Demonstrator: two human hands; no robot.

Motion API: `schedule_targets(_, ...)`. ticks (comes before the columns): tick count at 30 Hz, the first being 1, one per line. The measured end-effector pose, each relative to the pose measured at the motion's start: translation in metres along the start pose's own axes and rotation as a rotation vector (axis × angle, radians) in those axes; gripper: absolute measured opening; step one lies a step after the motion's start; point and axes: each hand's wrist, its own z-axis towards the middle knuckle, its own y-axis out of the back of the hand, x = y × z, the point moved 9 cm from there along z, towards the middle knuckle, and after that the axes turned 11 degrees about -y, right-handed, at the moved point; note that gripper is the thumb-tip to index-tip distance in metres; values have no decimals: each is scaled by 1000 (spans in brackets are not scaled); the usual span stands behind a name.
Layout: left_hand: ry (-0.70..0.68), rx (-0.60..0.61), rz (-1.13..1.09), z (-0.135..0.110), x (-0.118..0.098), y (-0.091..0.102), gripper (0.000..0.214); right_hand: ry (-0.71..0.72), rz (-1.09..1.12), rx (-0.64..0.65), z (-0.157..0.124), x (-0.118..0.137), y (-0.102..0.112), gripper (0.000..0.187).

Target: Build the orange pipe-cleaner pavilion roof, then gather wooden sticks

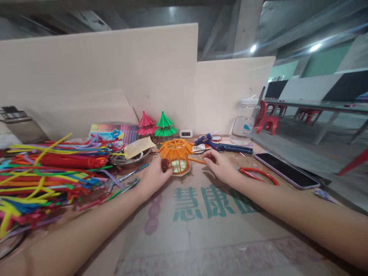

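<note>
A small pavilion model [176, 148] made of orange pipe cleaners stands in front of me on a pale round base [180, 167]. My left hand [156, 175] grips it at its left side, thumb at the base edge and the other fingers partly hidden behind. An orange pipe cleaner [197, 161] runs from the model to my right hand [220, 167], which pinches its end between thumb and fingers. Behind the model stand a pink pavilion [145, 123] and a green pavilion [165, 124].
Many coloured pipe cleaners [54, 168] are heaped at left, beside a metal bowl [132, 156]. A blue glue gun [209, 142], red-handled pliers [258, 173], a phone [286, 170] and a clear plastic jar [243, 120] lie or stand at right. A pale partition [100, 73] closes the back.
</note>
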Motion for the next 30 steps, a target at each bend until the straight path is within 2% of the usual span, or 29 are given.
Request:
schedule_targets(2,18,12,-16,0,6,-2,28,7,-14,42,0,-2,-9,9)
schedule_targets(6,-26,34,-50,2,1,-3,24,15,-44,95,-5,-2,-18,9)
schedule_targets(12,-49,57,-57,2,0,-5,24,52,-199,130,-10,2,-25,15)
schedule_targets(15,-49,68,-75,2,2,-7,25,69,-163,110,-11,11,-20,11)
schedule_targets(18,-45,79,-98,0,1,-8,25,121,-58,-34,-15,29,5,14)
schedule_targets(20,-42,87,-109,-2,-4,-8,26,252,-31,-102,-22,51,20,14)
schedule_targets(22,-50,98,-102,-4,-12,-7,29,409,-60,-91,-32,77,26,13)
schedule_targets(24,-79,114,-63,-6,-23,-7,30,482,-124,-37,-35,98,26,14)
schedule_targets(28,-155,120,-5,-7,-41,-5,30,389,-262,95,-22,118,15,11)
schedule_targets(30,-163,119,18,-7,-44,-4,30,343,-306,113,-12,121,13,8)
